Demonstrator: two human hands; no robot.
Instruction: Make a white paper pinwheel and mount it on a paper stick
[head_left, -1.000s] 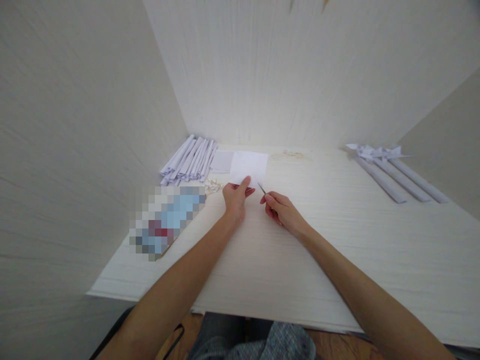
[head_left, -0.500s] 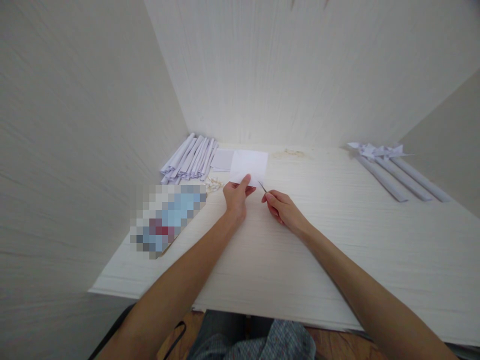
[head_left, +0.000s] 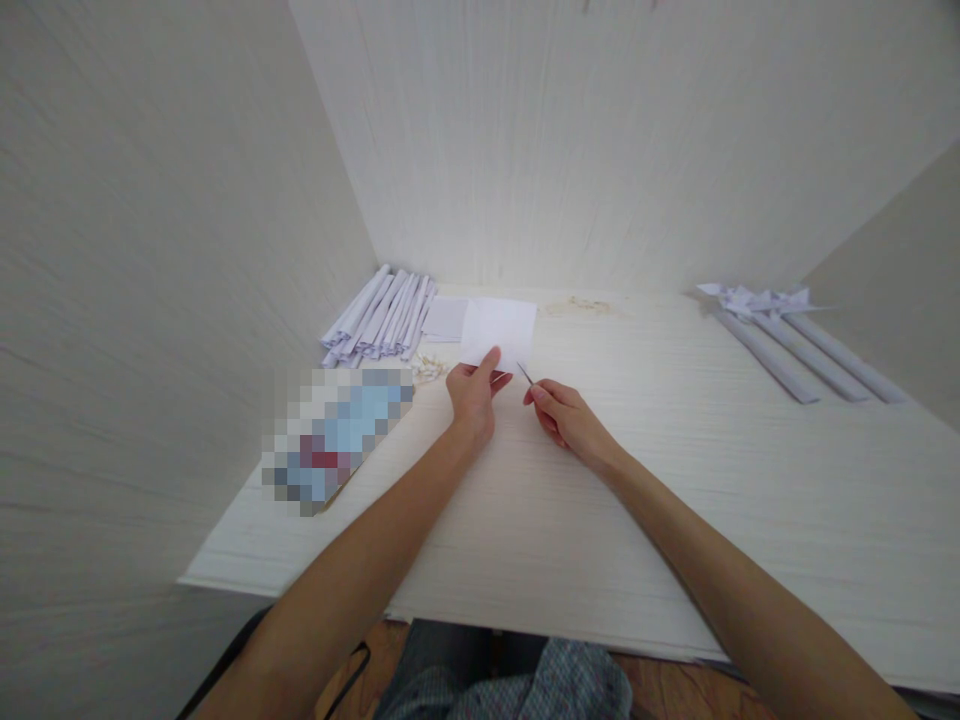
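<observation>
My left hand (head_left: 472, 395) grips a white sheet of paper (head_left: 501, 330) at its near edge, thumb on top and fingers underneath. To the right, my right hand (head_left: 559, 408) is closed on a slim, pointed dark tool (head_left: 524, 373); its handle is hidden by my fingers, so its kind is unclear. The tool's tip points up and left at the paper's lower right corner; whether it touches cannot be made out. Behind the held paper, on its left, lie more paper sheets (head_left: 444, 319).
Rolled white paper tubes (head_left: 382, 315) are piled at the back left, with small pale pieces (head_left: 429, 367) nearby. A blurred-out flat item (head_left: 349, 435) lies at left. Paper tubes with folded pointed tops (head_left: 799, 355) rest at right. Walls enclose the white table (head_left: 525, 550).
Hardly anything differs: both hands keep their places, with the paper and the pointed tool still held. The whole view has shifted very slightly.
</observation>
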